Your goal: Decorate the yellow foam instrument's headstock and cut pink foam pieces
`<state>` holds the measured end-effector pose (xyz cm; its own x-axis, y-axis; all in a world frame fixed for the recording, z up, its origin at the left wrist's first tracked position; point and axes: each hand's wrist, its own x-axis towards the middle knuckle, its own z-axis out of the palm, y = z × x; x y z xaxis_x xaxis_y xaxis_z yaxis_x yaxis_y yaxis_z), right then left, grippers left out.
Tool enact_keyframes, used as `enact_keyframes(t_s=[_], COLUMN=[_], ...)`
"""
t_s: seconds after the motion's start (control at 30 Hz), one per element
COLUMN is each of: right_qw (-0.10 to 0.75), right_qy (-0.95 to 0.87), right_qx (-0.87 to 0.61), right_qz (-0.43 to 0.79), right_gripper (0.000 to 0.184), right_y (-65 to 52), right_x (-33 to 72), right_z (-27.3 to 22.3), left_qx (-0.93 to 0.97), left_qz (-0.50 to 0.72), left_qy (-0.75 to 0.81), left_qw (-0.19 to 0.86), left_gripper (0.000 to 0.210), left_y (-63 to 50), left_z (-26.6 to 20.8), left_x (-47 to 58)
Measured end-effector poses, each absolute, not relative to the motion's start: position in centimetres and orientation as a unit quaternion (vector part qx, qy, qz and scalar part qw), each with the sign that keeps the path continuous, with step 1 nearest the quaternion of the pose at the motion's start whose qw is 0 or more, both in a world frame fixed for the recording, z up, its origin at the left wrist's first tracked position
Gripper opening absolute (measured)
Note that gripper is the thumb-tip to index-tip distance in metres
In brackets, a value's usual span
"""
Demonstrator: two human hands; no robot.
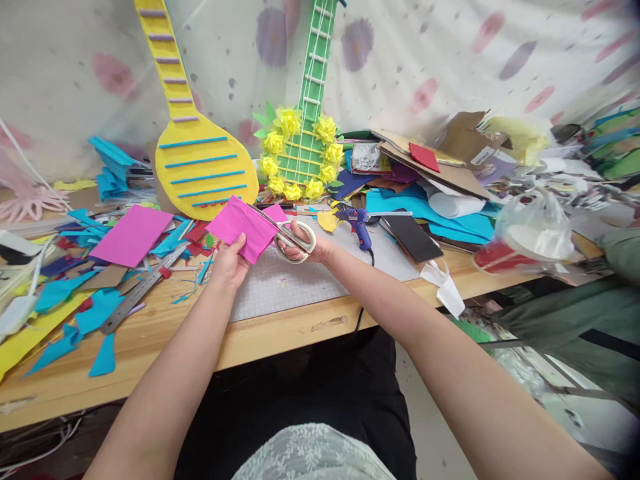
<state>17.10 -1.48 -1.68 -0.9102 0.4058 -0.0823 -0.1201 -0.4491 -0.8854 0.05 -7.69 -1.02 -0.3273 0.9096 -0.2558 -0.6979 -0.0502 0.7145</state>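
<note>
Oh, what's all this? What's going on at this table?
A person is working with paper over a cutting mat. The left hand holds bright pink paper, while the right hand holds scissors with their blades at it. Behind stand two guitar-like shapes, one yellow, one green ringed with yellow flowers. Another pink sheet lies to the left among paper scraps.

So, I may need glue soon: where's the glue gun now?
In the head view, the glue gun lies on the grey mat, right of the scissors and left of the phone.
</note>
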Motion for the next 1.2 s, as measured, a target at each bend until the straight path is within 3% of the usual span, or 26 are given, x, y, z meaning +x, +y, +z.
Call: enact_keyframes(t_s=[0.33, 0.83, 1.2], right_qw=[0.149, 0.182, 0.156], right_qy=[-0.492, -0.467, -0.458], right_qx=[-0.17, -0.199, -0.2], right_qz=[0.841, 0.842, 0.852], right_gripper=[0.073, 0.066, 0.069], right_y=[-1.9, -1.4, -1.2], right_x=[16.5, 15.2, 14.8], right_z=[-0.2, -1.1, 0.2], left_qx=[0.163, 0.162, 0.15], left_qz=[0.708, 0.696, 0.694], left_qy=[0.407, 0.417, 0.42], left_qw=[0.554, 0.563, 0.565], left_gripper=[0.023, 0.022, 0.021], left_y=[-7.6, -7.6, -7.7], left_z=[-1.3, -1.4, -1.1], left_x=[0.3, 0.5, 0.4])
